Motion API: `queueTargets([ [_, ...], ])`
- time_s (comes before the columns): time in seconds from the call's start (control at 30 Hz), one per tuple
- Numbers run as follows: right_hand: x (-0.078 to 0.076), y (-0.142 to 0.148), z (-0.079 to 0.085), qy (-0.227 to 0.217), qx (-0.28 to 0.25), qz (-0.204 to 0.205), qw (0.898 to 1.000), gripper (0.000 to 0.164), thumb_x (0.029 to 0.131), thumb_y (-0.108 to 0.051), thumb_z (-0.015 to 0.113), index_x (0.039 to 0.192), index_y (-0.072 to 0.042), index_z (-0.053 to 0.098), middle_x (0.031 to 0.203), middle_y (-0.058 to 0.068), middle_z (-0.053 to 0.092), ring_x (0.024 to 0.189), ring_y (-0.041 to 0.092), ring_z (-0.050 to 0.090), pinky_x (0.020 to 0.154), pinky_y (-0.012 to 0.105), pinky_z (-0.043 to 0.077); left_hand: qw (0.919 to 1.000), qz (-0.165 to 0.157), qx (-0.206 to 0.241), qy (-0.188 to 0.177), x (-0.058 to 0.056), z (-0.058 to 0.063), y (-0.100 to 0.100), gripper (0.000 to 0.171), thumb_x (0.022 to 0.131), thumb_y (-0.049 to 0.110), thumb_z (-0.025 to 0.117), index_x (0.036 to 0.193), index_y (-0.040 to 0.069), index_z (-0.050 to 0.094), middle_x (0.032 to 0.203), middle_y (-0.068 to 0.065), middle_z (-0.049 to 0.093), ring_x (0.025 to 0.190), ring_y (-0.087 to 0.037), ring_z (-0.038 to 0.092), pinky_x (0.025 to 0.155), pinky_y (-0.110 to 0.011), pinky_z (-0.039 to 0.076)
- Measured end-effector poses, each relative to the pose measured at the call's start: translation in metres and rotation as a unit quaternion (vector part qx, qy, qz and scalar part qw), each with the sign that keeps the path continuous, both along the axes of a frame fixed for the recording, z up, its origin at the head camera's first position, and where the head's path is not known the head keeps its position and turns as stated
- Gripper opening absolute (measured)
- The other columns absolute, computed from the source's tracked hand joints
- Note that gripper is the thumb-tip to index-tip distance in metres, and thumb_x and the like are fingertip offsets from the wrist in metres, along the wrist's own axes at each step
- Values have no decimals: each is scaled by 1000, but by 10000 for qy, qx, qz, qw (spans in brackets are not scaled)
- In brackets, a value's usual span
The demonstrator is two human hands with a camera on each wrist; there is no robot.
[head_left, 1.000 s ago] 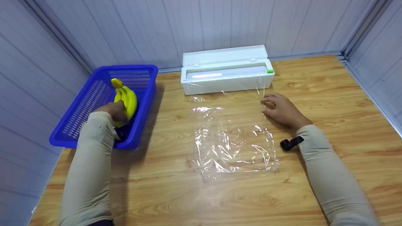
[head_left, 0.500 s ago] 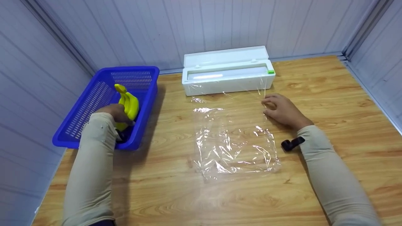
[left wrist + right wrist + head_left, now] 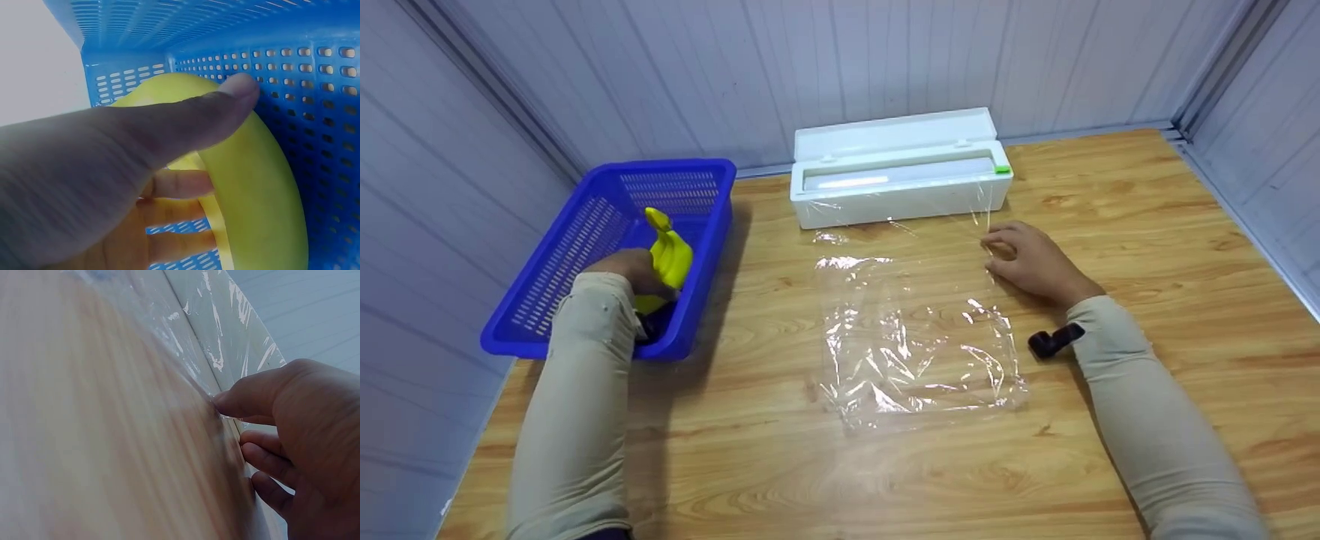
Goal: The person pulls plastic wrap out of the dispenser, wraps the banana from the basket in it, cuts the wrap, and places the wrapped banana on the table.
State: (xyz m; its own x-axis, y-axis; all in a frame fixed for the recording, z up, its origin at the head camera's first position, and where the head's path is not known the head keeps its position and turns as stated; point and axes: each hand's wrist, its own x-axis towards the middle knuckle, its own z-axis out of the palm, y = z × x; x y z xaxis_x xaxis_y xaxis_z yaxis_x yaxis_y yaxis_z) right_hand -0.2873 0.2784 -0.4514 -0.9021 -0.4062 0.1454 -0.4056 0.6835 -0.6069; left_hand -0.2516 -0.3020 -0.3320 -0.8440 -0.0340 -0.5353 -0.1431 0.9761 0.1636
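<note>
A bunch of yellow bananas (image 3: 672,259) sits inside the blue basket (image 3: 711,247), its stem toward the back. My left hand (image 3: 624,271) reaches into the basket and grips the bunch. In the left wrist view the thumb lies across one banana (image 3: 256,185) while the other fingers come against its inner side. Clear plastic wrap (image 3: 896,360), wrinkled and shiny, stretches over the table from a white dispenser box (image 3: 900,204). With thumb and fingertips, my right hand (image 3: 1039,266) pinches the wrap's right edge, just in front of the box, as the right wrist view also shows.
The dispenser's lid (image 3: 896,133) stands raised against the back wall (image 3: 885,60). A small green piece (image 3: 1002,169) marks the box's right end. Walls border the wooden table (image 3: 750,457) at the left, back and right. A black wrist camera (image 3: 1054,342) juts from the right sleeve.
The bananas have tipped and shifted a little to the right and lower in the basket, with my left hand following. The right hand and the wrap have stayed put.
</note>
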Motion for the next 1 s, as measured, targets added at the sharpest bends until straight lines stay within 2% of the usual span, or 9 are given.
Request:
queueTargets([
  [0.03,0,0,0,8,3,3,10000,40,93,-12,70,130,2,62,142,22,50,135,45,41,112,59,27,10000,-26,-49,19,0,0,0,83,88,40,73,137,-15,34,117,-34,55,104,-44,54,90,-57,48],
  [0.17,-1,-1,0,54,-3,44,10000,39,92,-10,70,128,3,63,142,24,50,134,45,41,113,59,28,9999,-58,-57,92,2,0,0,83,89,34,72,142,-13,29,122,-36,51,107,-47,52,93,-60,46],
  [0.33,-1,-1,1,74,22,56,10000,39,92,-10,70,128,4,63,142,25,49,134,46,41,113,59,27,9992,-349,61,156,-1,-1,-1,49,85,19,74,121,-8,54,104,-22,60,95,-38,55,82,-51,48],
  [0.4,0,-1,1,65,17,46,10000,40,92,-10,70,128,4,62,142,25,49,134,46,41,113,59,27,9988,-476,20,119,-2,-1,-1,43,82,17,73,114,-6,57,98,-18,61,90,-35,55,78,-47,48],
  [0.5,0,-1,0,58,-12,43,10000,41,92,-10,70,129,4,62,141,24,50,134,46,41,113,59,27,9982,-601,-17,4,-4,-1,-1,41,81,17,73,112,-6,59,96,-16,62,88,-34,55,76,-46,48],
  [0.63,1,-1,1,87,-49,23,9999,41,92,-12,71,129,4,62,140,23,51,133,45,42,113,58,28,9980,-597,0,-185,-6,-2,-1,52,82,25,74,118,-8,56,106,-22,63,95,-36,57,83,-51,49],
  [0.73,1,-1,1,92,-28,19,10000,41,92,-12,70,129,3,62,140,23,51,133,45,42,112,58,28,9981,-594,-84,-155,-6,-4,0,65,81,33,75,124,-11,52,115,-28,61,102,-41,57,88,-55,48],
  [0.83,1,-1,1,66,7,27,10000,41,93,-12,70,130,3,62,141,24,51,134,45,42,112,58,28,9983,-515,-248,-100,-6,-4,1,79,81,36,75,133,-14,43,124,-34,53,109,-46,54,93,-60,46],
  [1.0,1,-1,1,81,59,51,9999,40,93,-12,70,130,3,62,141,24,51,133,46,42,113,58,28,9988,-289,-391,-116,-2,-2,3,100,82,37,75,146,-15,19,139,-41,32,122,-55,41,99,-66,40],
])
